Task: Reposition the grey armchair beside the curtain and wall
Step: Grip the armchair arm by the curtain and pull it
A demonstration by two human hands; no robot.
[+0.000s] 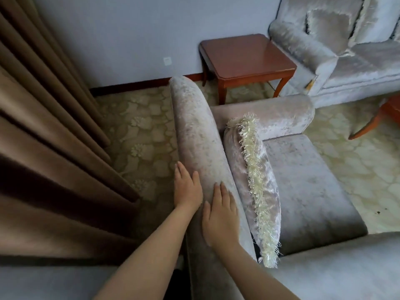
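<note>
- The grey armchair (303,191) stands in the middle of the view on the patterned carpet (140,131). A strip of bare carpet separates it from the brown curtain (43,148) on the left and from the far wall (129,29).
- Its legs and base are hidden under the upholstery, and the near armrest (346,267) is cut off by the bottom edge.
- The left hand (187,191) lies flat on the curtain side of the backrest (194,131), fingers straight and close together, gripping nothing.
- The right hand (220,215) rests flat on top of the backrest, fingers straight and slightly apart. Its palm is hidden against the fabric.
- A fringed cushion (259,180) leans against the backrest on the seat, its lower end out of sight behind the near armrest.
- Beyond the chair, a wooden side table (244,55) stands by the wall, its near legs partly hidden by the far armrest (270,118).
- A pale sofa (346,61) is cut off at the top right.
- Only a leg and corner of another wooden table (381,118) show at the right edge.
</note>
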